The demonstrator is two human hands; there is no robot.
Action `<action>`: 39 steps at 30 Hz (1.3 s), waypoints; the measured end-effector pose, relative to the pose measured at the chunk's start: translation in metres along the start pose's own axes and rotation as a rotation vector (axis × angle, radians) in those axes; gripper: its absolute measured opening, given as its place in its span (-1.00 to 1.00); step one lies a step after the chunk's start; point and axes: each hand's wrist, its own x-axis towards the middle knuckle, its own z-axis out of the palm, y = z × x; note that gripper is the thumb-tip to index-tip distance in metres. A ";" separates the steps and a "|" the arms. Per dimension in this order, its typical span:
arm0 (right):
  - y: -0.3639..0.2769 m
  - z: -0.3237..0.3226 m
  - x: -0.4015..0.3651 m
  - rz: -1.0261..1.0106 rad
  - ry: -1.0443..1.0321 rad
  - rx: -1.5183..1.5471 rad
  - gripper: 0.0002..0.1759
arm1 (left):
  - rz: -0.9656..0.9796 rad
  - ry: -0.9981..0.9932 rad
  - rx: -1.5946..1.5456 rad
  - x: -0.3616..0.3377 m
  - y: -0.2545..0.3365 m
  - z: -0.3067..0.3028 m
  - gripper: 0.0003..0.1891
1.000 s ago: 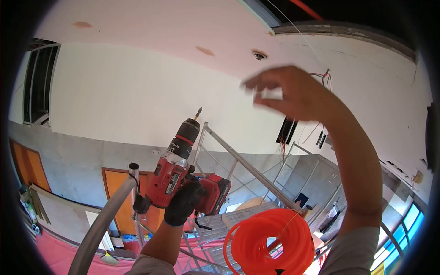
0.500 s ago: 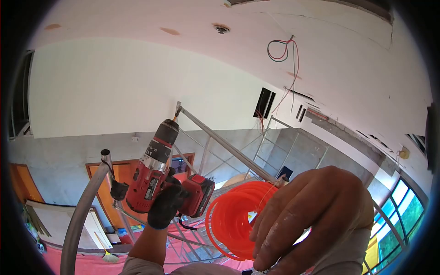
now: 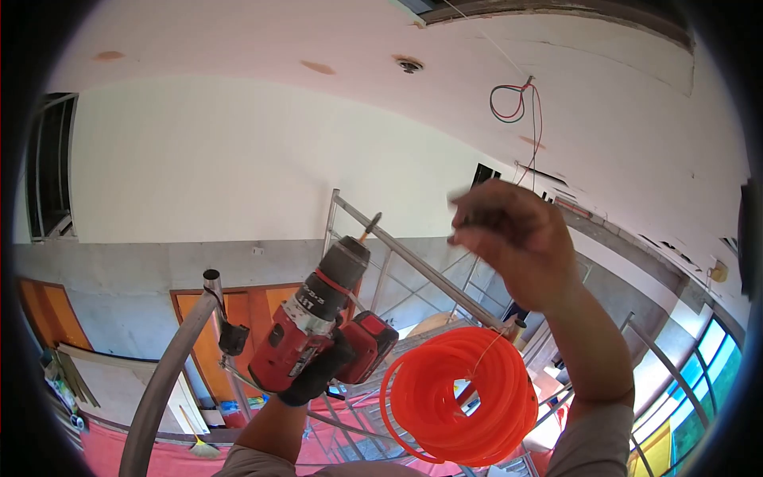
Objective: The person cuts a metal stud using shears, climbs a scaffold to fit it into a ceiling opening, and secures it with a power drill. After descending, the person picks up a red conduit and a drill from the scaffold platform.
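My left hand [image 3: 319, 370], in a black glove, grips a red cordless drill [image 3: 300, 338] by its handle. The drill tilts up to the right, with a bit [image 3: 370, 226] in its chuck and a red battery [image 3: 369, 347] at its base. Raised at the right is my bare right hand [image 3: 509, 238], its fingers curled in and slightly blurred; what they hold, if anything, I cannot make out. Below that hand, a coil of orange-red tubing [image 3: 421, 397] hangs by a scaffold rail [image 3: 421, 274].
A bent scaffold tube [image 3: 171, 374] rises at the left. Looped red and green wires [image 3: 509, 103] dangle from the ceiling [image 3: 238, 40]. At the upper right the ceiling has a dark opening [image 3: 556, 8]. Boards [image 3: 119, 389] and a broom [image 3: 203, 449] lie below on the left.
My right hand has risen from in front of the tubing coil, now in full sight, and turned fingers inward. The drill has shifted right and its bit tilts more to the right.
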 end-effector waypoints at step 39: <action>0.074 -0.008 0.049 0.382 0.030 0.431 -0.71 | -0.214 -0.170 -0.611 0.073 -0.057 0.026 -0.44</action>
